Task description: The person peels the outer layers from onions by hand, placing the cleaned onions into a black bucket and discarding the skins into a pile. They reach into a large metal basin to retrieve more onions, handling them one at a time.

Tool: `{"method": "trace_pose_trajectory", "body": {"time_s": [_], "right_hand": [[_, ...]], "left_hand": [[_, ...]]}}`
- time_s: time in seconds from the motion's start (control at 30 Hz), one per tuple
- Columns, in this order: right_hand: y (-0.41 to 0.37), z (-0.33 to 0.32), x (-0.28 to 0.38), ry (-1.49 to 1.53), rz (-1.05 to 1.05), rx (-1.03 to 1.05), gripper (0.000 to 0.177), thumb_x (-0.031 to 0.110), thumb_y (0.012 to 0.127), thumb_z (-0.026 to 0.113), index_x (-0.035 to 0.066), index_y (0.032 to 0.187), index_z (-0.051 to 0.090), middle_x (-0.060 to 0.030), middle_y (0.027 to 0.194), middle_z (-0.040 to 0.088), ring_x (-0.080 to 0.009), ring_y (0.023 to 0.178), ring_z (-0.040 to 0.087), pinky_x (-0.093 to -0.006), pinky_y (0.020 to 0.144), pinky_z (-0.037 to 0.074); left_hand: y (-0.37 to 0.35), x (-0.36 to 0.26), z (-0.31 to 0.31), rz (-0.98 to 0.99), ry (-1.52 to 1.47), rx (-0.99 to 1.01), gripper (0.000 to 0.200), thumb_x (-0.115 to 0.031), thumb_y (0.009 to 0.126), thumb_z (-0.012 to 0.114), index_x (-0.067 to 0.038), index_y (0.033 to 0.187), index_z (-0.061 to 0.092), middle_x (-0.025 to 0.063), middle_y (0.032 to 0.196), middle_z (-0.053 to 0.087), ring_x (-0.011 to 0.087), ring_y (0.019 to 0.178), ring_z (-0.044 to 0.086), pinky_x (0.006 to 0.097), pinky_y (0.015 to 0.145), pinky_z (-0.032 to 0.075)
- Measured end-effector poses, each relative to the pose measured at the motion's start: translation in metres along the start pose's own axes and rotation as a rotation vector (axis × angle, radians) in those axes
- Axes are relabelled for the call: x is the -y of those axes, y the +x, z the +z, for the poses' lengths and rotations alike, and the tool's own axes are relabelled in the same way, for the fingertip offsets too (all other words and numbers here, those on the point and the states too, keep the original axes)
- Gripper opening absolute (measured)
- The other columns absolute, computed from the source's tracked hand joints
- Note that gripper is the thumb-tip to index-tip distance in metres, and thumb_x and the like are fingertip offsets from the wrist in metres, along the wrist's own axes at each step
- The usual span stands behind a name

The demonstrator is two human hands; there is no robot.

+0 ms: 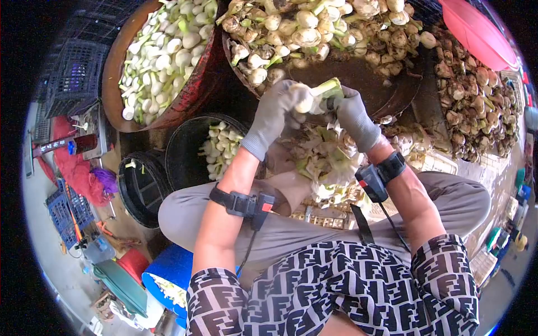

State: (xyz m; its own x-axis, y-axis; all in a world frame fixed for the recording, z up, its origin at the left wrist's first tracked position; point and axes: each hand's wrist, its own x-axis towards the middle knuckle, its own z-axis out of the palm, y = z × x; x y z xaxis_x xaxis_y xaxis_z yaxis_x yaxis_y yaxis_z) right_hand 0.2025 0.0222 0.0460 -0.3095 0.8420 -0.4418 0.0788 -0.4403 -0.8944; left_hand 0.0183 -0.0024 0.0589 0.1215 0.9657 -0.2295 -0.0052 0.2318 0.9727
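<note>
My left hand point(276, 115), in a grey glove, is closed on a white garlic bulb point(304, 103), its green stem point(326, 87) pointing up and right. My right hand point(354, 116), gloved alike, is closed on a pale flap of garlic skin beside the stem; its fingertips are partly hidden. Below both hands lies a heap of stripped garlic skins point(322, 159). Just beyond them, a wide brown tub point(386, 95) holds soiled garlic bulbs point(308, 28) with skins on.
Cleaned garlic fills a red tub point(115, 84) at upper left. A black bucket point(178, 162) holds more, near my left forearm. A smaller black bucket point(124, 196) and blue bucket point(154, 269) stand left. Unpeeled garlic point(476, 106) is piled right, below a pink basin point(482, 33).
</note>
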Motion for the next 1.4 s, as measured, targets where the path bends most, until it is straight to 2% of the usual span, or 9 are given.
{"method": "trace_pose_trajectory", "body": {"time_s": [0.13,0.33,0.47,0.8,1.0,1.2,1.27,1.33,1.4], "right_hand": [[0.000,0.009,-0.006,-0.067,-0.086,-0.052,0.024,-0.002,0.076,0.060,0.000,0.099,0.060,-0.0036,0.086,0.064,-0.0093,0.074,0.058,-0.0226,0.068,0.048],[-0.010,0.018,0.015,0.120,0.044,-0.036,0.021,0.000,0.078,0.060,0.001,0.099,0.061,-0.0031,0.092,0.064,-0.0078,0.081,0.057,-0.0222,0.075,0.046],[-0.016,0.006,0.000,0.262,-0.121,0.136,0.013,0.004,0.080,0.061,0.004,0.094,0.062,0.0011,0.081,0.061,-0.0071,0.072,0.055,-0.0217,0.064,0.044],[-0.025,0.017,0.016,-0.022,-0.075,0.042,0.016,-0.003,0.076,0.058,-0.001,0.091,0.061,-0.0025,0.086,0.064,-0.0112,0.076,0.059,-0.0254,0.069,0.048],[-0.018,-0.013,0.010,0.204,-0.241,-0.031,0.014,0.001,0.072,0.066,-0.002,0.085,0.060,-0.0029,0.078,0.063,-0.0085,0.071,0.058,-0.0237,0.065,0.048],[-0.041,-0.058,-0.006,-1.011,-0.952,-0.442,0.014,0.011,0.071,0.069,0.006,0.077,0.057,-0.0034,0.071,0.061,-0.0149,0.063,0.058,-0.0254,0.061,0.046],[-0.055,-0.062,-0.007,-0.495,-0.395,0.000,0.013,0.010,0.071,0.069,0.006,0.080,0.060,-0.0047,0.076,0.062,-0.0147,0.066,0.058,-0.0278,0.063,0.047],[-0.050,-0.067,-0.016,-0.606,-0.793,0.380,0.017,0.009,0.070,0.069,0.002,0.084,0.062,-0.0076,0.079,0.064,-0.0156,0.068,0.059,-0.0289,0.065,0.048],[-0.071,-0.049,-0.002,-0.513,0.363,0.546,0.021,0.012,0.070,0.066,-0.001,0.087,0.062,-0.0113,0.079,0.065,-0.0226,0.069,0.060,-0.0314,0.066,0.048]], "left_hand": [[-0.004,-0.002,-0.006,-0.338,-0.707,0.094,0.034,-0.036,0.088,0.050,-0.006,0.099,0.059,0.0013,0.079,0.061,0.0087,0.062,0.055,0.0220,0.055,0.045],[0.001,0.014,0.011,0.113,0.090,-0.264,0.042,-0.044,0.090,0.042,-0.009,0.106,0.058,0.0015,0.076,0.059,0.0099,0.051,0.051,0.0230,0.037,0.038],[0.001,0.019,-0.014,-0.382,-0.768,-0.050,0.034,-0.036,0.091,0.045,-0.008,0.108,0.057,0.0028,0.077,0.059,0.0120,0.046,0.049,0.0260,0.033,0.036],[0.006,-0.001,-0.006,-0.066,0.350,-0.401,0.032,-0.031,0.073,0.073,-0.004,0.090,0.066,0.0081,0.076,0.065,0.0116,0.069,0.059,0.0265,0.066,0.046],[-0.002,-0.011,-0.017,-0.246,-0.226,-0.193,0.017,-0.011,0.077,0.067,-0.003,0.091,0.062,0.0048,0.079,0.064,0.0145,0.074,0.061,0.0259,0.070,0.050],[0.003,0.014,-0.036,-0.042,-0.868,-0.024,0.023,-0.017,0.090,0.049,0.000,0.104,0.057,0.0150,0.109,0.059,0.0224,0.099,0.059,0.0299,0.081,0.051],[0.005,0.011,-0.050,-0.077,-0.895,-0.026,0.026,-0.019,0.090,0.048,0.000,0.106,0.057,0.0153,0.107,0.059,0.0234,0.094,0.059,0.0300,0.076,0.052],[0.003,0.000,-0.061,-0.135,-0.916,-0.083,0.027,-0.019,0.086,0.056,0.000,0.105,0.057,0.0098,0.098,0.063,0.0191,0.082,0.061,0.0284,0.067,0.052],[-0.008,-0.019,-0.060,-0.037,-0.607,-0.354,0.022,-0.021,0.084,0.059,-0.003,0.097,0.061,0.0026,0.083,0.064,0.0147,0.071,0.060,0.0232,0.062,0.049]]}}
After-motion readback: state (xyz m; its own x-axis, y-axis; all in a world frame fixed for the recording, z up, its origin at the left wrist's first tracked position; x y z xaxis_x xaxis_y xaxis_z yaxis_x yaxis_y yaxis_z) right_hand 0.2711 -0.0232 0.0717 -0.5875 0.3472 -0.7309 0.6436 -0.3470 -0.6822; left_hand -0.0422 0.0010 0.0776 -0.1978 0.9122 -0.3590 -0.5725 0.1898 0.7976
